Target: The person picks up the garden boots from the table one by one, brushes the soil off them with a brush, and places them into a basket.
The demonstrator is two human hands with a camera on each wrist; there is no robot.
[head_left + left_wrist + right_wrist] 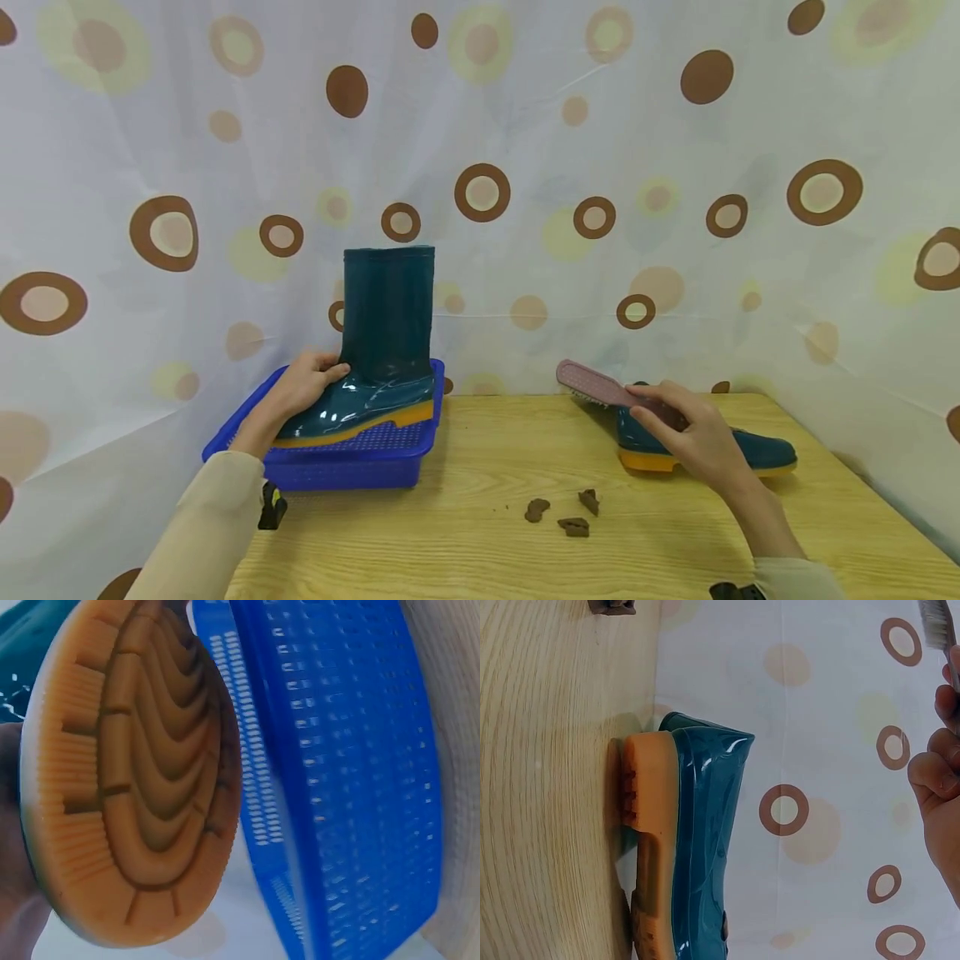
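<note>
Three brown clumps [574, 527] lie on the desk [420, 542], well in from its right edge. Beyond them, the right hand [701, 433] has its fingers and thumb around the handle of a pink brush [588, 382], bristles downward, above a low teal shoe [765, 450] near the far right corner. The left hand's [303, 385] fingers grip a tall teal boot [386, 317] at the instep, its shaft rising beside them. It hangs over a perforated blue basket [345, 477] (contact is hard to tell) toward the far left corner.
</note>
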